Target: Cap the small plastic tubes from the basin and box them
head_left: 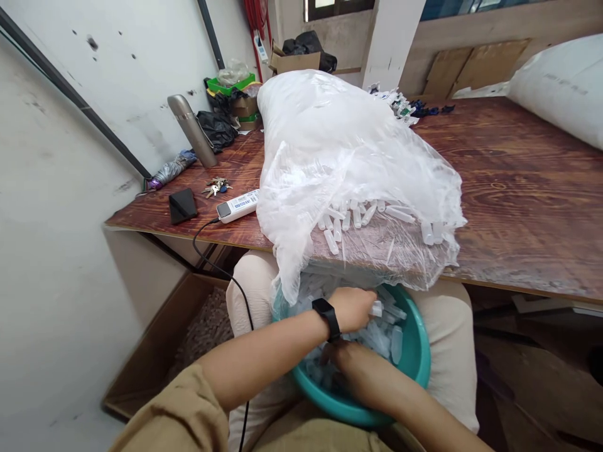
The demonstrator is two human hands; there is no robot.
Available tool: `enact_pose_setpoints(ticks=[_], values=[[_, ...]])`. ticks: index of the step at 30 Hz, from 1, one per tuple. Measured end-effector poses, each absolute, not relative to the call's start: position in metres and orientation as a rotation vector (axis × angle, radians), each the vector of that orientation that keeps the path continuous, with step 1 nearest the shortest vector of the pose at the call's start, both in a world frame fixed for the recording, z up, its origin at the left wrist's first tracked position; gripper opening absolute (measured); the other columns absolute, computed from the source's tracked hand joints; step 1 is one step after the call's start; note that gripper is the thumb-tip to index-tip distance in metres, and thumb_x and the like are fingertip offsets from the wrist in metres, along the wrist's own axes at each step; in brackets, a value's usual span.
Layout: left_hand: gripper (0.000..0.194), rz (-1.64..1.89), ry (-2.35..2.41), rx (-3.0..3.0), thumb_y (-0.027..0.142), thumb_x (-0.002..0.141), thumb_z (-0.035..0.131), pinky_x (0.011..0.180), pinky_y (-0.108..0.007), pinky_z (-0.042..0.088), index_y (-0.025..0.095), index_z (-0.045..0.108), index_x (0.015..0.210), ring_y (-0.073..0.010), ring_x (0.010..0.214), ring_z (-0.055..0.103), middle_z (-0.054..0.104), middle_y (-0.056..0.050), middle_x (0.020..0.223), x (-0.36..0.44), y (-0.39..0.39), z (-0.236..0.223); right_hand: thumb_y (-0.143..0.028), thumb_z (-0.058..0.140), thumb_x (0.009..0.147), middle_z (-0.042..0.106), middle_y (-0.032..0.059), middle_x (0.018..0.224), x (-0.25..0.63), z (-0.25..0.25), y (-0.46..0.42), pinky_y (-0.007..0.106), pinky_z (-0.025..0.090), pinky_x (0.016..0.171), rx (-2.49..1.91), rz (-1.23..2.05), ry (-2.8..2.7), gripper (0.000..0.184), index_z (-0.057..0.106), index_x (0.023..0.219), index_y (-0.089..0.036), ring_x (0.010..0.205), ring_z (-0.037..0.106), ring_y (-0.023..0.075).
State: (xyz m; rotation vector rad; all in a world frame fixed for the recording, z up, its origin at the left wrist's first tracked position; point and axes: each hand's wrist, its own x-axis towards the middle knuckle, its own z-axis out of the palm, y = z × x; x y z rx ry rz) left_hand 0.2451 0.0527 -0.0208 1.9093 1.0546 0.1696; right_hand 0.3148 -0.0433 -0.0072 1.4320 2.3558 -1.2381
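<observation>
A teal basin [417,358] rests on my lap, filled with several small clear plastic vials [384,336]. My left hand [354,307], with a black watch on its wrist, reaches into the basin, fingers curled round a clear vial [376,308]. My right hand [351,367] lies lower in the basin among the vials. Its fingers are hidden under my left wrist. A big clear plastic bag [339,163] of the same vials lies on the wooden table [518,188], its open mouth hanging over the front edge above the basin.
On the table's left sit a phone [182,205], keys [215,186], a white power strip [238,205] with a black cable, a steel flask [192,130] and a folded umbrella [169,171]. A white sack [560,85] lies far right. A cardboard box [188,333] stands on the floor to my left.
</observation>
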Motion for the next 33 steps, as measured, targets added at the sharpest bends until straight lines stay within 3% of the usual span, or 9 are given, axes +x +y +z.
enact_pose_setpoints(ticks=[5,10,13,19,25,30,33], values=[[0.014,0.217,1.049,1.869,0.023,0.077,0.075,0.089,-0.041,0.045,0.018,0.064,0.084,-0.0319,0.101,0.063,0.067,-0.011,0.101,0.229,0.053,-0.007,-0.001,0.055,0.074,0.074,0.0130,0.118,0.326,-0.007,-0.041,0.032,0.048,0.089,1.424,-1.249,2.319,0.049,0.073,0.117,-0.019,0.107,0.070,0.0297],[0.036,0.333,0.951,1.547,0.047,0.090,0.061,0.061,-0.026,0.042,0.018,0.064,0.111,-0.0139,0.065,0.055,0.060,0.000,0.078,0.192,0.041,0.020,-0.001,0.054,0.074,0.075,0.0136,0.113,0.334,-0.009,-0.038,0.034,0.047,0.086,1.428,-1.243,2.302,0.049,0.074,0.115,-0.018,0.106,0.069,0.0313],[0.050,0.521,0.872,1.070,0.051,0.083,0.069,0.051,-0.022,0.033,0.016,0.059,0.117,-0.0092,0.054,0.042,0.050,0.005,0.067,0.172,0.023,0.025,-0.004,0.053,0.078,0.076,0.0140,0.108,0.338,-0.008,-0.038,0.036,0.047,0.085,1.463,-1.228,2.313,0.048,0.071,0.120,-0.018,0.102,0.069,0.0309],[0.049,0.688,0.881,0.742,0.051,0.079,0.077,0.050,-0.021,0.031,0.017,0.054,0.104,-0.0084,0.054,0.045,0.053,0.006,0.063,0.155,-0.003,0.021,-0.005,0.059,0.073,0.077,0.0143,0.105,0.346,-0.014,-0.040,0.038,0.050,0.084,1.466,-1.257,2.345,0.043,0.075,0.110,-0.019,0.100,0.071,0.0331],[0.054,0.923,0.925,0.592,0.045,0.075,0.083,0.064,-0.022,0.044,0.015,0.053,0.109,-0.0100,0.068,0.058,0.070,-0.002,0.084,0.159,-0.014,0.023,-0.026,0.041,0.100,0.066,0.0128,0.122,0.350,-0.018,-0.037,0.036,0.049,0.098,1.749,-1.326,2.607,0.033,0.066,0.121,-0.021,0.115,0.064,0.0245],[0.053,1.049,0.942,0.489,0.038,0.075,0.085,0.076,-0.025,0.048,0.020,0.050,0.111,-0.0130,0.079,0.065,0.075,-0.004,0.091,0.168,-0.023,0.022,-0.037,0.055,0.099,0.067,0.0073,0.106,0.347,-0.007,-0.050,0.032,0.056,0.084,2.315,-1.470,2.795,0.036,0.061,0.133,-0.027,0.093,0.067,0.0204],[0.046,1.060,0.915,0.516,0.035,0.079,0.083,0.080,-0.027,0.048,0.021,0.051,0.109,-0.0149,0.085,0.068,0.076,-0.004,0.094,0.172,-0.029,0.021,-0.042,0.059,0.096,0.067,0.0092,0.108,0.340,0.003,-0.056,0.034,0.058,0.082,2.499,-1.388,2.833,0.027,0.070,0.116,-0.027,0.096,0.067,0.0230]])
